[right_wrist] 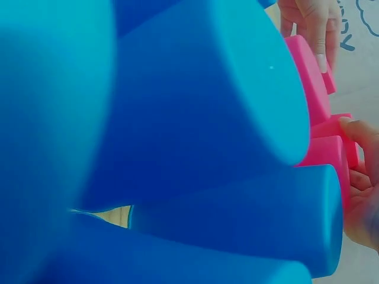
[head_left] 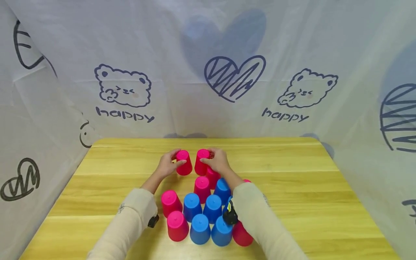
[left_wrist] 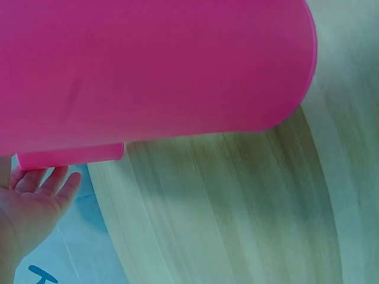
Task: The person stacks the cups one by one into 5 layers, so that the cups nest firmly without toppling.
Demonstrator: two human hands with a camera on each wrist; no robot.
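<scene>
Toward the back of the wooden table, my left hand [head_left: 167,165] grips a pink upside-down cup [head_left: 184,163] between thumb and fingers. Just right of it, my right hand [head_left: 218,161] holds another pink cup [head_left: 201,162] the same way, with a gap between the two cups. Pink cups [head_left: 202,188] and blue cups [head_left: 192,207] stand upside down nearer the front. In the left wrist view a large pink cup [left_wrist: 154,71] fills the top, hiding much of the work. The right wrist view shows blue cups [right_wrist: 237,207] in front of my right hand [right_wrist: 362,189].
Several cups stand in a cluster at the table's front middle, partly under my right sleeve [head_left: 260,213]. The wooden table [head_left: 308,191] extends to both sides. A white printed cloth [head_left: 182,108] hangs behind and beside it.
</scene>
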